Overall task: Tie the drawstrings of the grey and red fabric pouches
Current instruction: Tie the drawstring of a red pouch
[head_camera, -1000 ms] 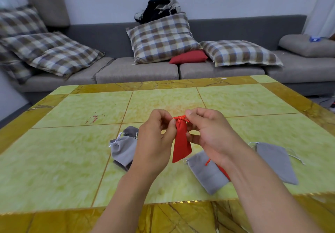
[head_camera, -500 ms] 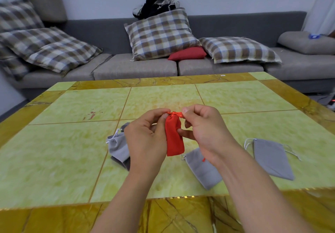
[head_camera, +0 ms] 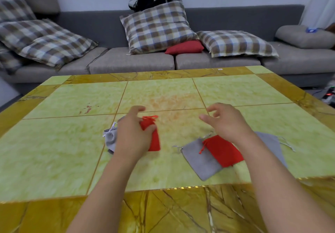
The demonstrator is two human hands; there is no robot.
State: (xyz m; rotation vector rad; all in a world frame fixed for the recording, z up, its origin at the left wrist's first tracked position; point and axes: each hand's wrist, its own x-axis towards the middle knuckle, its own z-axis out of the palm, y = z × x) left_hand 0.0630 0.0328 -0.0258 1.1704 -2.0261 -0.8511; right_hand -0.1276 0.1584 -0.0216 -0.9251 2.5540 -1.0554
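The left hand was found over the worktop, its fingers and thumb curled round the body of a red pouch. The mouth of this pouch was seen gathered shut, with its red drawstring bunched at the far end. Whether the pouch rested on the surface or was held just above it could not be told.

The right hand was observed apart from the left, holding nothing. Its fingers were loosely spread and slightly bent, raised above the worktop.

A grey pouch with a gathered mouth was recorded just beside the left hand on its outer side, partly hidden by the wrist, with a white cord showing at its top.

Below the right hand, a second red pouch was noted lying flat, overlapping a flat grey pouch. A loose red cord was seen at the mouth of the former and a pale cord at the mouth of the latter. A further grey pouch was seen beyond the right forearm, largely covered by it, with pale cords trailing to the right.

A grey sofa with checked cushions and a small red cushion was noted behind the worktop.
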